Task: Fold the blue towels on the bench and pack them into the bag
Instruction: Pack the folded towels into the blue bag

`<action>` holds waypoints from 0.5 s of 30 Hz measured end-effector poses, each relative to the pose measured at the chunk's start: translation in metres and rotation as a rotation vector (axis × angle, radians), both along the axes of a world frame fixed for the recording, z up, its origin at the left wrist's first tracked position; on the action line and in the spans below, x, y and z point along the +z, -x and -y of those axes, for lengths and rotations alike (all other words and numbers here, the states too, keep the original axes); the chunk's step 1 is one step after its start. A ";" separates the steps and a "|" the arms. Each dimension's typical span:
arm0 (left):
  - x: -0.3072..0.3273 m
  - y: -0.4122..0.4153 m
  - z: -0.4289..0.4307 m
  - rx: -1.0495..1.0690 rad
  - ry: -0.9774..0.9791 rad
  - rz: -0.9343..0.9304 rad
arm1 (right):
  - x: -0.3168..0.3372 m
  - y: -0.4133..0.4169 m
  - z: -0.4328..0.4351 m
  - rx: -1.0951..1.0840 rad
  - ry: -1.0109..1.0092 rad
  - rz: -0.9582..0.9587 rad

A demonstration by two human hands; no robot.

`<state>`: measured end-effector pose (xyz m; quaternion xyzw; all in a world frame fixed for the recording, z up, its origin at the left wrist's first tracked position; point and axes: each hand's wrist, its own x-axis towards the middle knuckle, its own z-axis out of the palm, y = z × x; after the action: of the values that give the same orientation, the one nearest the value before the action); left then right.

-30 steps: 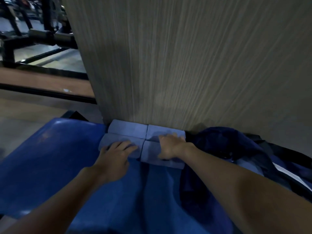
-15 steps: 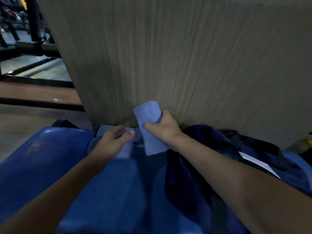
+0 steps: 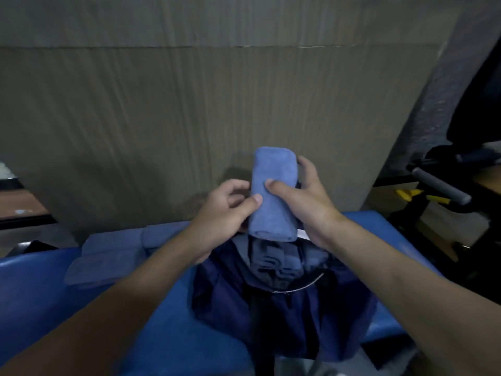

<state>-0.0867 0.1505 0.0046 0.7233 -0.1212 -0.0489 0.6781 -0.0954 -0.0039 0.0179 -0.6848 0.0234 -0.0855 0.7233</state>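
A folded light-blue towel [image 3: 272, 194] is held upright in the air by both hands, above the open mouth of a dark navy bag [image 3: 282, 302]. My left hand [image 3: 225, 213] pinches its left side with thumb on the front. My right hand [image 3: 303, 202] wraps its right side. Inside the bag's opening, folded towels [image 3: 273, 263] show as stacked edges. More folded towels [image 3: 108, 253] lie on the blue bench [image 3: 40, 294] to the left, against the wall.
A tall beige ribbed panel [image 3: 189, 118] stands right behind the bench. Gym equipment with a grey padded bar [image 3: 442, 185] and yellow parts sits at the right. A wooden-topped surface [image 3: 19, 204] shows at far left.
Both hands lifted one folded towel off the bench and carried it right, over the bag's opening. My left hand left the towels on the bench and joined the right on this one.
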 end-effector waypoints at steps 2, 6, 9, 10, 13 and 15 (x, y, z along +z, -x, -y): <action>-0.008 -0.003 0.025 -0.010 -0.174 0.159 | -0.005 0.009 0.034 -0.119 0.027 0.047; -0.037 -0.014 0.052 -0.183 -0.794 0.646 | -0.020 0.029 0.093 -0.238 0.105 0.009; -0.057 -0.017 0.065 -0.318 -1.193 0.680 | -0.031 0.041 0.120 -0.261 0.121 -0.037; -0.060 -0.018 0.069 -0.348 -1.286 0.684 | -0.033 0.044 0.125 -0.260 0.119 -0.039; -0.060 -0.023 0.078 -0.333 -1.386 0.730 | -0.041 0.052 0.137 -0.230 0.088 -0.042; -0.053 -0.029 0.083 -0.253 -1.327 0.731 | -0.045 0.056 0.141 -0.192 0.056 -0.037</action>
<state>-0.0575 0.0675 -0.0485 0.9296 -0.3646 0.0536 0.0078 -0.1513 -0.1451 -0.0273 -0.7009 0.0998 -0.1423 0.6918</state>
